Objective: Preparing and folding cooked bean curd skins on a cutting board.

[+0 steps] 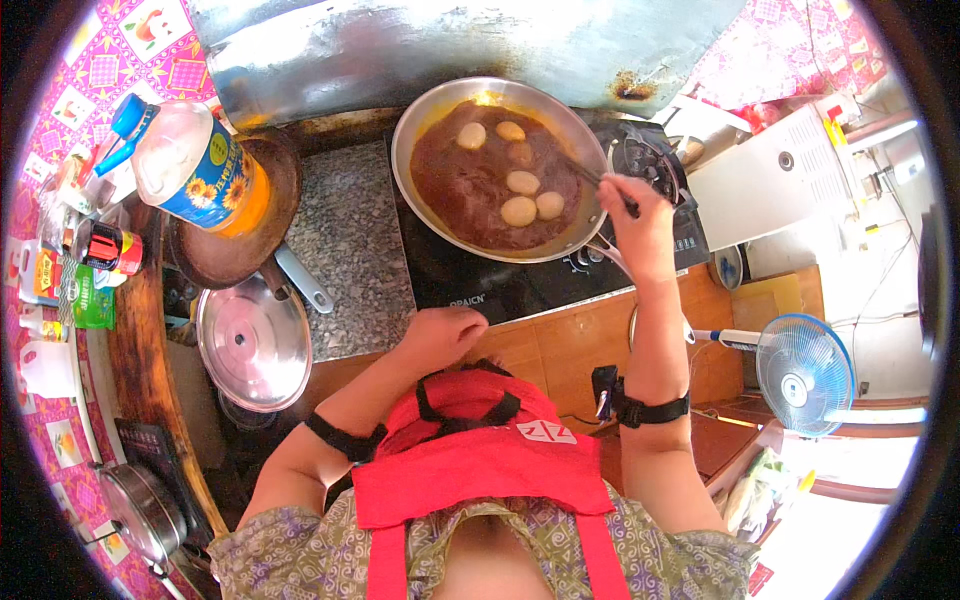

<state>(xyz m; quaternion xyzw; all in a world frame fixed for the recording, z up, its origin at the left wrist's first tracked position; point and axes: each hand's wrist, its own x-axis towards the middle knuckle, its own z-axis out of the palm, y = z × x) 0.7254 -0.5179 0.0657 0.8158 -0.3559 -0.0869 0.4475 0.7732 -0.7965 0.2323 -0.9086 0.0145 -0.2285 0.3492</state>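
My right hand [637, 214] grips dark chopsticks [583, 171] above the right rim of a wide steel frying pan [401, 176]. Their lower ends reach into reddish-brown sauce [465, 195]. Several peeled eggs [523, 182] lie in the sauce, some pale and one or two browner. The pan rests on a black glass-topped stove [457, 281], its handle [611, 253] passing beneath my right forearm. My left hand [446, 334] is loosely curled by the front edge of the stove, with nothing visible in it; its fingertips are partly hidden.
Left of the stove is a speckled stone counter [345, 217]. An oil bottle [202, 169] stands on a dark round pan or lid [285, 169], near a steel lid [255, 360]. A second burner [649, 169] is at right, a blue fan [806, 375] beyond. A metal splash panel [450, 45] rises behind.
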